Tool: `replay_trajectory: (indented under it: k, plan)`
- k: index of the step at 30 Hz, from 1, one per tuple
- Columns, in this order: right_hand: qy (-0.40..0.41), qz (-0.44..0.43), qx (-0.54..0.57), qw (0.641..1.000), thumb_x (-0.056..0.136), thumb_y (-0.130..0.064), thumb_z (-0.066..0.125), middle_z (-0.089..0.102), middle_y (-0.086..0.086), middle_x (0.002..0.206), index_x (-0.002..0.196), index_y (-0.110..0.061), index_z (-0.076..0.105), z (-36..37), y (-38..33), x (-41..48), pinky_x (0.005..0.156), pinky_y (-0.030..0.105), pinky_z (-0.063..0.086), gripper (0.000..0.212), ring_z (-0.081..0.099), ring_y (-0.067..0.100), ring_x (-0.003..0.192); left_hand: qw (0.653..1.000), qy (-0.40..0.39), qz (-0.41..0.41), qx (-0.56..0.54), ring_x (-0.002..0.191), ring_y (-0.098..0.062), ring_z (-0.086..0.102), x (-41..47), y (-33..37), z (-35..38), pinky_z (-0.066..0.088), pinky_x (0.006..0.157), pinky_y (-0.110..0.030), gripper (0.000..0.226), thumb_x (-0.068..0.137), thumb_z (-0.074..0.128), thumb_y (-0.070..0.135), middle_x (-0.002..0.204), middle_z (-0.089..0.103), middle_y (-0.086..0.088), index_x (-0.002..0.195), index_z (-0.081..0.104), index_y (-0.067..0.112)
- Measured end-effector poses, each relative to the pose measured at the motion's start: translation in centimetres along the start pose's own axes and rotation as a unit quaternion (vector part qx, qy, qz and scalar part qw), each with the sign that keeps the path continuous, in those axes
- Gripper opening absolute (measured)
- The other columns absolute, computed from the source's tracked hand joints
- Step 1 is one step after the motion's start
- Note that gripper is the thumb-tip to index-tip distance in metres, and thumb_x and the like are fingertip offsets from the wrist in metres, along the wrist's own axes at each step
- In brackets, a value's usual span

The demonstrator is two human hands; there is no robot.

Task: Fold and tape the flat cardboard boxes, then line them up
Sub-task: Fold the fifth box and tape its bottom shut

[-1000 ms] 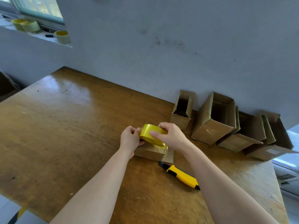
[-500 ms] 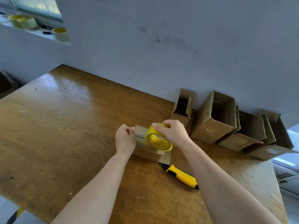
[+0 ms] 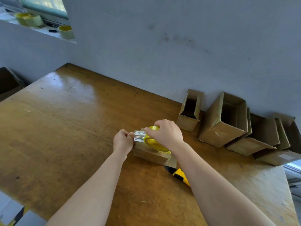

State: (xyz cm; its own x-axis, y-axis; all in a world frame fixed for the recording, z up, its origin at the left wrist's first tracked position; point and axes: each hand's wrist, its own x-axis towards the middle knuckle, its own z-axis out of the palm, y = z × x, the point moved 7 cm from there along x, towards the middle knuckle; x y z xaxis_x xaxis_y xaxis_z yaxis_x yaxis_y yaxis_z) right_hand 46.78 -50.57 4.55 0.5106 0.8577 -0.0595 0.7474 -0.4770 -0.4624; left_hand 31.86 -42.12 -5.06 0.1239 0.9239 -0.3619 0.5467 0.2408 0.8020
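Note:
A small folded cardboard box [image 3: 150, 155] lies on the wooden table [image 3: 65, 128] in front of me. My right hand [image 3: 166, 133] grips a yellow roll of clear tape [image 3: 154, 141] on top of the box. My left hand [image 3: 123, 141] pinches the loose end of the tape [image 3: 139, 135] at the box's left edge, and a short shiny strip is stretched between the two hands. Several folded open boxes [image 3: 223, 123] stand in a row against the wall at the right.
A yellow and black utility knife [image 3: 178, 175] lies on the table just right of the box, partly under my right forearm. Spare tape rolls [image 3: 66, 31] sit on the window sill at upper left. A dark carton [image 3: 8, 82] stands beyond the table's left edge.
The roll has tipped from flat above the box to standing on its edge on the box. My hands have drawn apart, pulling out a short strip of tape over the box's left end.

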Motion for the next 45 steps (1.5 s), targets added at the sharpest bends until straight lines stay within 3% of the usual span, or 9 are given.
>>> replay_trajectory:
  k: [8, 14, 18, 23, 27, 32, 36, 41, 45]
  plan:
    - [-0.007, 0.009, 0.002, 1.0, 0.087, -0.054, 0.057, 0.064, -0.004, 0.081, 0.095, -0.016, 0.07, -0.1, 0.0, 0.0, 0.06, 0.028, 0.051, 0.041, 0.061, 0.015, 0.077, 0.997, -0.068, -0.044, 0.005, 0.07, -0.015, 0.052, 0.4, -1.2, 1.5, 0.041, 0.059, -0.028, 0.023, 0.098, 0.05, 0.027, 0.088, 0.061, -0.008, 0.086, 0.058, 0.01]
    - [-0.009, 0.009, 0.012, 1.0, 0.087, -0.055, 0.057, 0.064, -0.003, 0.086, 0.101, -0.015, 0.07, -0.1, 0.2, 0.0, 0.065, 0.03, 0.054, 0.044, 0.06, 0.015, 0.083, 0.973, -0.154, -0.169, 0.016, 0.069, -0.018, 0.053, 0.0, -3.5, 1.8, 0.04, 0.059, -0.03, 0.048, 0.092, 0.055, 0.043, 0.087, 0.058, -0.006, 0.123, 0.055, 0.006]
    - [-0.013, 0.014, 0.016, 1.0, 0.086, -0.052, 0.058, 0.068, 0.001, 0.086, 0.095, -0.012, 0.07, -0.3, 0.2, 0.0, 0.066, 0.032, 0.054, 0.043, 0.063, 0.018, 0.081, 0.997, -0.01, -0.008, 0.076, 0.095, -0.022, 0.056, 0.1, -0.9, 0.2, 0.041, 0.073, -0.03, 0.033, 0.091, 0.063, 0.021, 0.106, 0.058, -0.004, 0.12, 0.052, 0.012]
    - [-0.007, 0.021, 0.02, 1.0, 0.086, -0.053, 0.059, 0.065, -0.001, 0.08, 0.089, -0.015, 0.068, -0.1, 0.3, 0.1, 0.064, 0.032, 0.055, 0.04, 0.061, 0.016, 0.076, 0.982, 0.014, 0.144, 0.119, 0.077, -0.015, 0.057, -1.7, 1.9, 0.7, 0.038, 0.063, -0.026, 0.026, 0.1, 0.045, 0.025, 0.085, 0.065, 0.001, 0.088, 0.066, 0.017]
    - [-0.01, 0.023, 0.019, 1.0, 0.085, -0.054, 0.059, 0.061, -0.003, 0.072, 0.079, -0.019, 0.064, 0.1, 0.4, 0.1, 0.059, 0.029, 0.05, 0.036, 0.06, 0.015, 0.071, 0.979, -0.039, 0.111, 0.164, 0.072, -0.015, 0.057, -1.7, 1.0, 1.2, 0.038, 0.056, -0.028, 0.038, 0.101, 0.038, 0.038, 0.083, 0.066, -0.002, 0.085, 0.065, 0.017]
    - [-0.006, 0.011, 0.016, 1.0, 0.087, -0.056, 0.056, 0.065, -0.002, 0.081, 0.086, -0.018, 0.065, 0.0, 0.3, -0.1, 0.059, 0.025, 0.048, 0.039, 0.06, 0.014, 0.074, 0.995, -0.089, 0.042, -0.002, 0.099, -0.018, 0.056, -1.5, 1.4, 3.2, 0.042, 0.079, -0.03, 0.036, 0.103, 0.033, 0.024, 0.117, 0.065, -0.003, 0.123, 0.063, 0.02]
    - [-0.021, -0.004, 0.018, 1.0, 0.089, -0.063, 0.049, 0.057, -0.006, 0.069, 0.08, -0.02, 0.062, 0.0, 0.2, 0.0, 0.053, 0.024, 0.042, 0.046, 0.055, 0.011, 0.067, 0.991, -0.116, 0.056, 0.017, 0.119, -0.024, 0.052, -1.4, 1.5, 3.7, 0.041, 0.089, -0.03, 0.039, 0.104, 0.031, 0.021, 0.132, 0.059, -0.004, 0.134, 0.055, 0.025]
    - [-0.106, 0.061, 0.203, 0.971, 0.091, -0.054, 0.055, 0.067, 0.001, 0.084, 0.091, -0.015, 0.07, 0.3, 2.9, -0.3, 0.071, 0.034, 0.053, 0.042, 0.063, 0.018, 0.081, 0.99, -0.102, 0.073, 0.059, 0.092, -0.015, 0.056, -1.3, 1.4, 4.0, 0.047, 0.08, -0.033, 0.032, 0.097, 0.034, 0.02, 0.109, 0.065, 0.004, 0.1, 0.058, 0.04]
    - [-0.129, 0.042, 0.219, 0.966, 0.092, -0.05, 0.057, 0.066, 0.002, 0.08, 0.088, -0.015, 0.071, 0.1, 3.5, -1.0, 0.068, 0.028, 0.05, 0.037, 0.061, 0.013, 0.075, 0.992, -0.083, 0.076, 0.065, 0.091, -0.016, 0.056, -1.1, 1.1, 4.0, 0.043, 0.075, -0.031, 0.032, 0.099, 0.033, 0.023, 0.102, 0.063, 0.005, 0.102, 0.06, 0.039]
